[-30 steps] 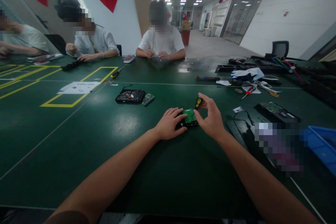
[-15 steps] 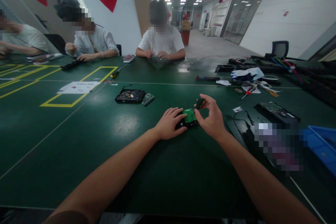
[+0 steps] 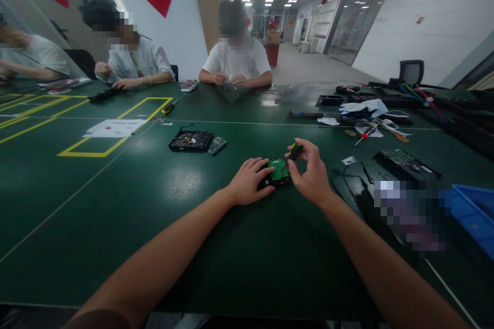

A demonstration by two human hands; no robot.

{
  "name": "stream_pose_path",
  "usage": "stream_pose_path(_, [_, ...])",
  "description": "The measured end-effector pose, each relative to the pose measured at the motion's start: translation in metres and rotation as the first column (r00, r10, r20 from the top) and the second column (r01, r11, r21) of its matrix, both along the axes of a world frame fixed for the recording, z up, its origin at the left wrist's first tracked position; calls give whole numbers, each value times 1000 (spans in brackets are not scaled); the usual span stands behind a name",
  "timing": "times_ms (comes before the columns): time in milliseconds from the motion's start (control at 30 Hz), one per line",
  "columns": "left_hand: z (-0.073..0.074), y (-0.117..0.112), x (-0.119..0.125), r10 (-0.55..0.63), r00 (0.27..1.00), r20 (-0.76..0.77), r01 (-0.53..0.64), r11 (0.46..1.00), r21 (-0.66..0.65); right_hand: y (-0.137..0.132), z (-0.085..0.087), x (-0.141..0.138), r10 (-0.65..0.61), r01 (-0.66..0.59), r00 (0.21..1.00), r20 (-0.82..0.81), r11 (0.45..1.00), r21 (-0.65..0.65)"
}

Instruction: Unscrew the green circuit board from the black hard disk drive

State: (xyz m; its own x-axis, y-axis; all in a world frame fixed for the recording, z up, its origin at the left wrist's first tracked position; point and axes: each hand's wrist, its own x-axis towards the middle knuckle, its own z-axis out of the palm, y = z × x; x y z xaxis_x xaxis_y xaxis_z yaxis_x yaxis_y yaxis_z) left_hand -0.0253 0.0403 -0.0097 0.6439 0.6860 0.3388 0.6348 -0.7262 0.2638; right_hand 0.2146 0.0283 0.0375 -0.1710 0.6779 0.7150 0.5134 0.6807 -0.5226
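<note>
A hard drive (image 3: 280, 182) with a green circuit board (image 3: 278, 168) facing up lies on the table before me. My left hand (image 3: 249, 182) grips its left end, fingers across the top and thumb along the near edge. Between the thumb and fingers of my right hand (image 3: 311, 175) is a screwdriver (image 3: 296, 151) with a black and yellow handle. Its shaft points down to the board's right part; the tip is too small to make out.
To the left lie another hard drive (image 3: 190, 141) and a loose circuit board (image 3: 217, 145). On the right are a third drive (image 3: 407, 163), a cable, a blue bin (image 3: 473, 216), a glove (image 3: 363, 109) and a red-tipped screwdriver (image 3: 364, 136). Several people sit across the table (image 3: 185, 257).
The screwdriver handle has turned slightly in my right hand's fingers. My left hand and the hard drive have stayed in place.
</note>
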Motion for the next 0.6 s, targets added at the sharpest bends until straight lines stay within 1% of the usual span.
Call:
stream_pose_path(100, [-2, 1, 0, 3, 1000, -1, -3, 1000, -6, 0, 0, 0, 1, -1, 1000, 25, 1000, 3])
stream_pose_path(300, [-3, 2, 0, 1, 1000, 13, -1, 1000, -17, 0, 1, 0, -65, 59, 992, 105, 996, 62])
stream_pose_path(500, [-1, 1, 1, 5, 1000, 3, -5, 1000, -13, 0, 6, 0, -84, 76, 991, 104, 994, 77])
stream_pose_path(600, [-1, 0, 1, 9, 1000, 4, -9, 1000, -9, -1, 8, -1, -113, 104, 989, 97, 990, 97])
